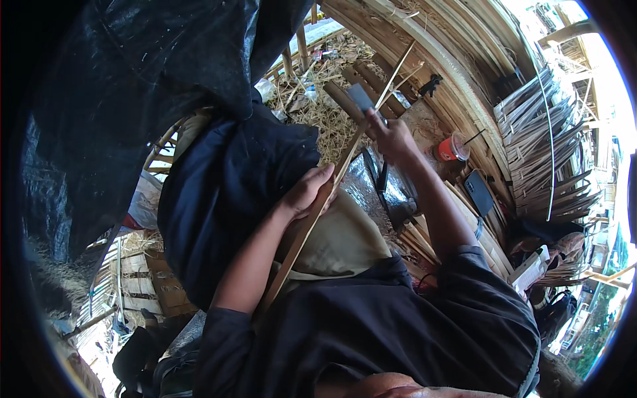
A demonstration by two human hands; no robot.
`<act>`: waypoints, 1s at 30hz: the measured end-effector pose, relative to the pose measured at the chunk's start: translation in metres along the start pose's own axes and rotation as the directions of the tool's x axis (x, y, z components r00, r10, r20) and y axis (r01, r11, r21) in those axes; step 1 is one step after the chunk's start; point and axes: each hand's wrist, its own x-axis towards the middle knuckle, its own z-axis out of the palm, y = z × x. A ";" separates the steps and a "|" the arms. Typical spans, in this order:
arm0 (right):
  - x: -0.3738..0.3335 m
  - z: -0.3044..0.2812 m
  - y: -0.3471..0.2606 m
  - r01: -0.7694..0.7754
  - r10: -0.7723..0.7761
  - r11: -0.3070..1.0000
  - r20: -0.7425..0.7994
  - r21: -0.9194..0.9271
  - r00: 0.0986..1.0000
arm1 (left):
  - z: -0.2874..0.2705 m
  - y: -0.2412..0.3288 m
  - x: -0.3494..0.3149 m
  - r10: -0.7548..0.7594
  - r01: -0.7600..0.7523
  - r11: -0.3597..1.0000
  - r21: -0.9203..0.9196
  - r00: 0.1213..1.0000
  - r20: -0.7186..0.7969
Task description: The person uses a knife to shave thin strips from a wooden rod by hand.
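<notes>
A long bamboo strip (298,242) lies slanting across my lap, from beside my left elbow up toward the far right. My left hand (308,192) is closed around its middle. Farther up, my right hand (396,138) grips a knife, and its broad grey blade (360,97) shows just beyond my fingers, against the strip. Past the blade a thin split piece (402,63) stands off toward the upper right. The knife's handle is hidden in my right hand. Khaki cloth (338,242) covers my lap under the strip.
Straw-like shavings (342,119) litter the ground ahead. At right are a red cup (453,147) with a straw, a dark phone (478,192) and a bundle of bamboo strips (488,242). Long bamboo pieces (458,73) and dried leaves (544,139) lie beyond. Black plastic sheeting (166,53) hangs at left.
</notes>
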 end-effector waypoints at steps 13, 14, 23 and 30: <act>-0.036 -0.021 -0.032 0.115 -0.113 0.993 -0.064 0.020 0.992 | -0.026 -0.007 -0.009 0.160 -0.116 0.983 -0.144 0.923 0.349; -0.033 -0.026 -0.033 0.096 -0.091 0.993 -0.077 0.071 0.993 | -0.027 -0.010 -0.007 0.167 -0.085 0.971 -0.224 0.911 0.376; 0.043 -0.068 -0.017 -0.002 0.012 0.999 -0.265 0.038 0.964 | -0.006 0.005 -0.003 0.045 -0.011 0.988 -0.153 0.974 0.220; 0.047 -0.073 -0.022 0.127 -0.192 0.963 -0.272 -0.239 0.943 | 0.035 0.025 -0.014 0.036 -0.036 0.999 0.004 0.998 -0.047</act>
